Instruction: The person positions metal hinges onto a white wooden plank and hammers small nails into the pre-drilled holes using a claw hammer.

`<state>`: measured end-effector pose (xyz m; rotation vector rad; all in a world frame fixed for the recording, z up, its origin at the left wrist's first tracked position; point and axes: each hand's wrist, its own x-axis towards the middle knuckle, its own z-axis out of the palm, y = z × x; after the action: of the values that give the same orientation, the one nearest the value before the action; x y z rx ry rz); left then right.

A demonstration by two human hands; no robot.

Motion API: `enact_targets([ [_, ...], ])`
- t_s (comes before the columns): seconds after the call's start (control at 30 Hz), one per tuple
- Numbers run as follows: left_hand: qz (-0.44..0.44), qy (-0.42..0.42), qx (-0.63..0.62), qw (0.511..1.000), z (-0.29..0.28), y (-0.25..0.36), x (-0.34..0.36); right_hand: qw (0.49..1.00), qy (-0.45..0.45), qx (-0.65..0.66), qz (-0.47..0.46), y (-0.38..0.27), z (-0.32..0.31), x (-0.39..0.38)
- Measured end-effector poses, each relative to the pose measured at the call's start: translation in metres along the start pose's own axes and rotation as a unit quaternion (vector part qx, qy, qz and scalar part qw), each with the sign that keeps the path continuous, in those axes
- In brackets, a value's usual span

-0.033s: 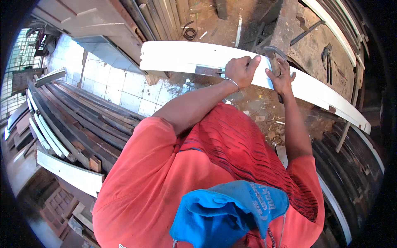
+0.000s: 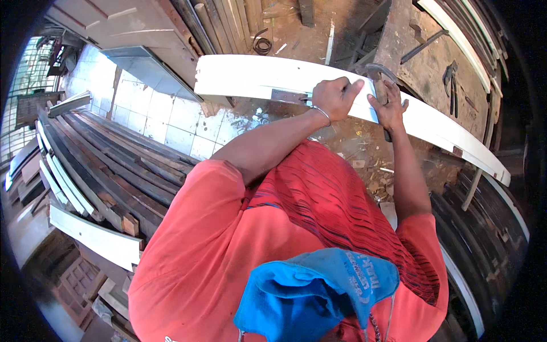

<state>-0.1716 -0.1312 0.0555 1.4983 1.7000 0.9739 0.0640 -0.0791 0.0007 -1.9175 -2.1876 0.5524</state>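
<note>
A long white-painted wooden board lies crosswise before me, with a dark rectangular recess or plate on its near edge. My left hand rests on the board beside it, fingers curled closed and thumb raised. A short bit of metal shows at the fist's left side; the rest is hidden in the hand. To the right, my right hand closes loosely round the handle of a hammer. The hammer's curved metal head points away from me, and the dark end of its handle sticks out below my palm.
A wooden workbench at the far right bears pliers and a metal bar. Stacked dark planks lie at left, more at right. A panelled door stands at far left. A coiled strap and debris lie on the floor.
</note>
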Motion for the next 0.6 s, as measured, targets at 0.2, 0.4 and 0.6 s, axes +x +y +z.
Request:
enact_targets([
  [0.2,0.322,0.023,-0.003,0.946,-0.078,-0.072,-0.022,1.0,0.003,-0.016,0.027,0.007,-0.002,0.011],
  [0.4,0.059,-0.047,-0.247,0.966,-0.115,-0.065,-0.042,0.999,0.012,-0.018,0.034,0.007,0.004,0.009],
  [0.6,0.065,-0.037,-0.298,0.952,-0.136,-0.053,-0.032,0.999,0.012,-0.02,0.033,0.005,0.0,0.009],
])
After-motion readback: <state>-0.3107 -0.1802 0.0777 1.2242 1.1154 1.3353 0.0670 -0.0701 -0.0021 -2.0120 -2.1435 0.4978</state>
